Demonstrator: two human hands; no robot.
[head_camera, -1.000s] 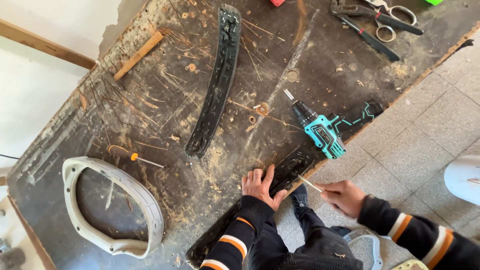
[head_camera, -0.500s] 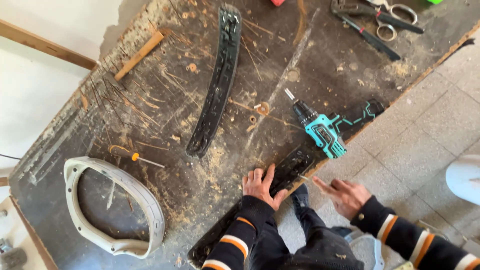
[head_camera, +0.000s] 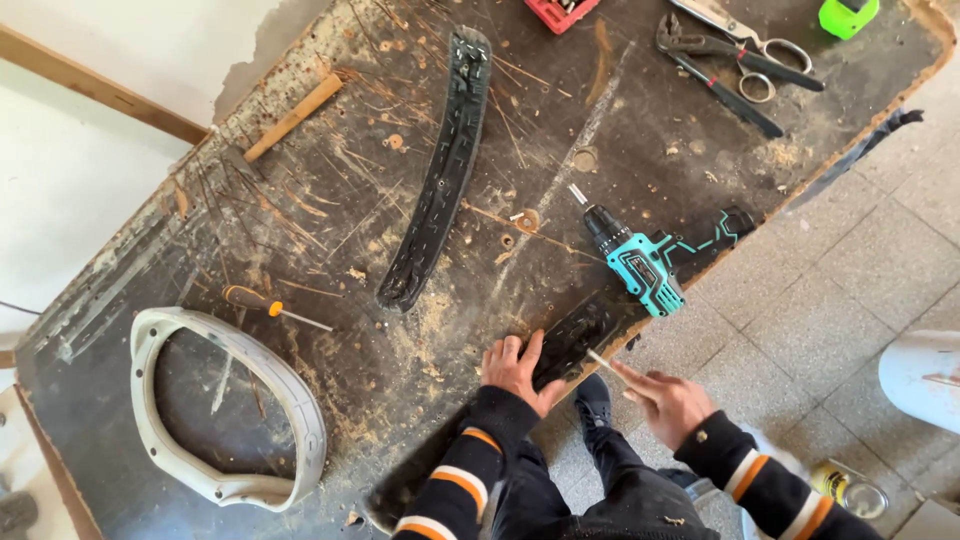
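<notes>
— So, how do the hands stand?

— Left hand lies flat, fingers spread, pressing on the near black curved strip that rests along the front edge of the worktop. Right hand is off the edge, over the tiled floor, pinching a thin pale stick whose tip points at the strip's end.

— What could go wrong?

— The strip sits right at the edge, partly overhanging, I judge. If the pressing hand eases, it could slide off onto the floor. The stick looks slender enough to snap or skid toward the left fingers, which lie close to its tip.

— And the drill?

— The teal cordless drill lies on its side just beyond the strip, handle reaching toward the edge. A knock from the right forearm could push it over.

— Anything else nearby?

— A second, longer black curved strip lies farther in, well apart. An orange-handled screwdriver lies left of it, near a pale grey oval frame. Sawdust and thin splinters litter the surface. At the far end: pliers, scissors, a red tray, a green thing, a wooden stick.

— Does anything block the way?

— Only the drill crowds the strip's far side. A small tin stands on the floor by the person's feet.
</notes>
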